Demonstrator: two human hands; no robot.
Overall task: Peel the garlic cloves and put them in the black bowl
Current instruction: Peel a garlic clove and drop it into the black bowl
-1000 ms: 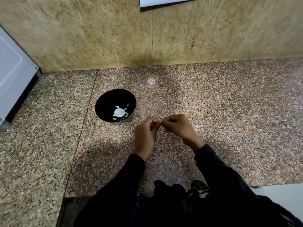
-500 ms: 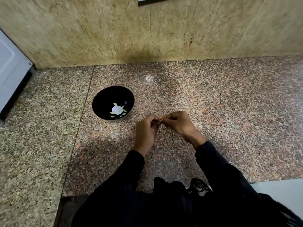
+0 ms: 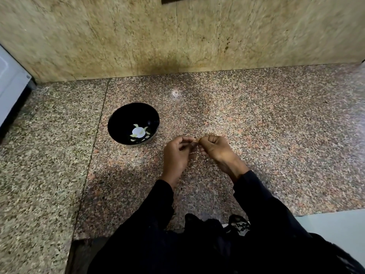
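Just right of the black bowl (image 3: 133,123), above the speckled granite counter (image 3: 276,125), the left hand (image 3: 175,155) and right hand (image 3: 215,149) meet fingertip to fingertip, both curled and pinching a small garlic clove (image 3: 196,143) between them. Pale peeled pieces (image 3: 139,133) lie at the bowl's bottom, well apart from the hands.

L hand (image 3: 176,153) & R hand (image 3: 214,149) curled, fingertips meeting, pinching
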